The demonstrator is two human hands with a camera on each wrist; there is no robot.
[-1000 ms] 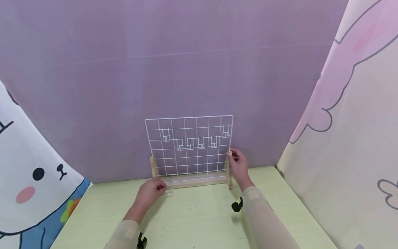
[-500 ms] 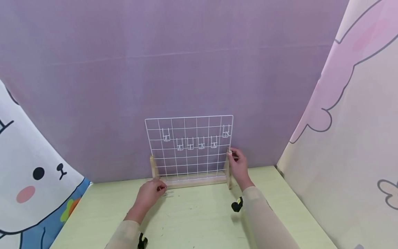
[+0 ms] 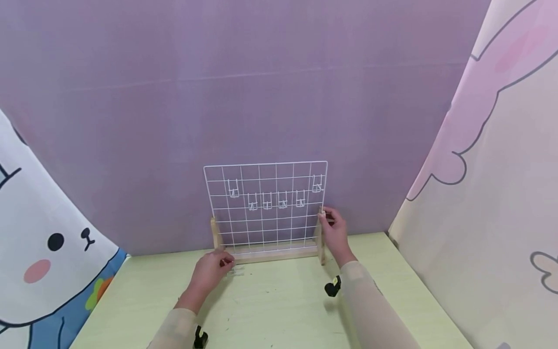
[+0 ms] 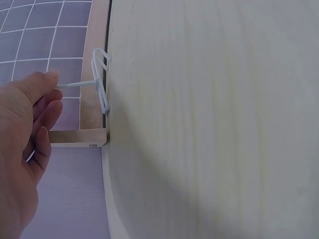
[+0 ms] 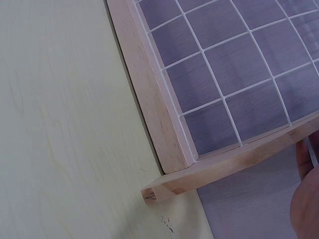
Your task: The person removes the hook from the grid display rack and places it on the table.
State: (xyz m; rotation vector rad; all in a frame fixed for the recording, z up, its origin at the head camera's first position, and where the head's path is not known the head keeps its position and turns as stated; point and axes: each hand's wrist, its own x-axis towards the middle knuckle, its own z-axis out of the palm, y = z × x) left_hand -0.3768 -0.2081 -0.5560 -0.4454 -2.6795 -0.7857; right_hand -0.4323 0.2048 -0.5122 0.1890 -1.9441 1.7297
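Observation:
A white wire grid panel (image 3: 285,228) stands upright in a wooden stand (image 3: 274,255). Between thumb and fingers, my left hand (image 3: 208,270) pinches a white wire hook (image 4: 99,82) by its straight end, low at the stand's front left corner. The hook's bent loops point away from the fingertips and overlap the wooden base in the left wrist view. At the top of the stand's right post, my right hand (image 3: 334,233) grips the wood with thumb and fingers. Only part of this hand shows in the right wrist view, beside the side post (image 5: 239,167).
Several white wire hooks (image 3: 267,203) hang on the panel's upper half. The stand sits at the back of a pale table (image 3: 270,305), close to a purple backdrop (image 3: 261,97). Cartoon-printed cloths (image 3: 43,271) flank both sides. Black wrist devices (image 3: 333,286) hang under the sleeves.
The loops of the hook in my left hand show a little more clearly beyond the fingers now. Both hands and the stand stay nearly still.

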